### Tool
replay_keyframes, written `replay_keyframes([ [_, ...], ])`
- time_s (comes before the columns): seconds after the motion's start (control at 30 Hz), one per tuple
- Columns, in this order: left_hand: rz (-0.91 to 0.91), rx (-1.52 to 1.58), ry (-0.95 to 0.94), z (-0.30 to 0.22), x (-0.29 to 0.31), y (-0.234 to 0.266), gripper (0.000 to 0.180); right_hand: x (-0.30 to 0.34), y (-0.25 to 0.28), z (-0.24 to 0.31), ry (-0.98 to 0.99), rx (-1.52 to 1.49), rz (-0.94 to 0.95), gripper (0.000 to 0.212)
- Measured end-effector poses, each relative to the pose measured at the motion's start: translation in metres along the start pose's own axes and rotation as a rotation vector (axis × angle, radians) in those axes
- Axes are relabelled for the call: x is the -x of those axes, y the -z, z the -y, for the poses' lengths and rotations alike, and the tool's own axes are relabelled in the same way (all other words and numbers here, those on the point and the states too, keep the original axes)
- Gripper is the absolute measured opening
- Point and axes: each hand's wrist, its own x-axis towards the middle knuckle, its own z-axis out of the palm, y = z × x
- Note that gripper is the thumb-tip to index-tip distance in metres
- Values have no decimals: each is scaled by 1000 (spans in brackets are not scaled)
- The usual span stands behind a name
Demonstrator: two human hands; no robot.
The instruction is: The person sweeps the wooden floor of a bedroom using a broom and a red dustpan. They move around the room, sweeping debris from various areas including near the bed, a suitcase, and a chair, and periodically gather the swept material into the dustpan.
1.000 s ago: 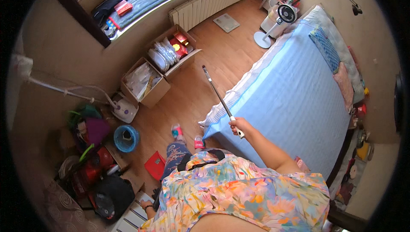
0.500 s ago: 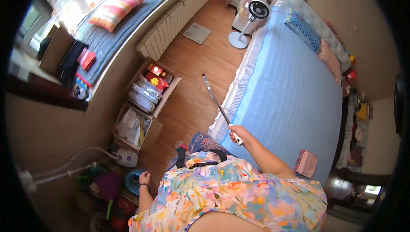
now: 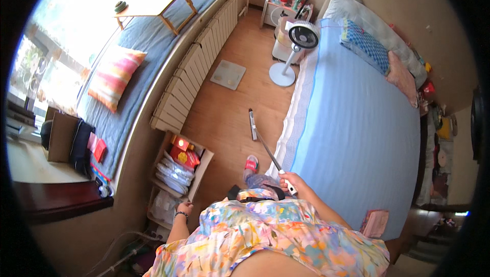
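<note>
My right hand (image 3: 294, 182) is wrapped round the white grip of a long-handled floor mop (image 3: 268, 149). Its dark pole slopes forward and left to a narrow, flat head on the wooden floor, beside the bed's white-edged cover. My left hand (image 3: 185, 208) hangs low at my left side, fingers curled, with nothing visible in it and a dark bracelet on the wrist. Nearest to that hand are two open cardboard boxes (image 3: 202, 170). They hold red packets and clear plastic-wrapped items.
A bed with a blue sheet (image 3: 352, 139) runs along the right. Ahead stand a white fan (image 3: 283, 74) and a flat white scale (image 3: 227, 75) on the floor. A radiator (image 3: 186, 78) lines the left, under a padded window ledge with a striped pillow (image 3: 117, 77) and low table (image 3: 153, 6).
I have moved forward along the floor between bed and radiator. The mop head has come down and now lies crosswise to its pole. The left hand is now beside the nearer box.
</note>
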Motion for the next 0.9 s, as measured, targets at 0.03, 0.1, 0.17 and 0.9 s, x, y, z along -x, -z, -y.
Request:
replay_keyframes([
  [0.03,34,-39,-35,-18,-16,2,30,1,-10,27,10,50,28,9],
  [0.1,69,-103,-149,-63,-43,5,31,-14,-24,77,67,203,-43,10],
  [0.17,121,46,-197,-162,-43,21,33,-21,-28,121,82,195,-30,11],
  [0.9,-481,-202,-481,-687,-433,352,25,-244,-227,578,225,-32,100,14],
])
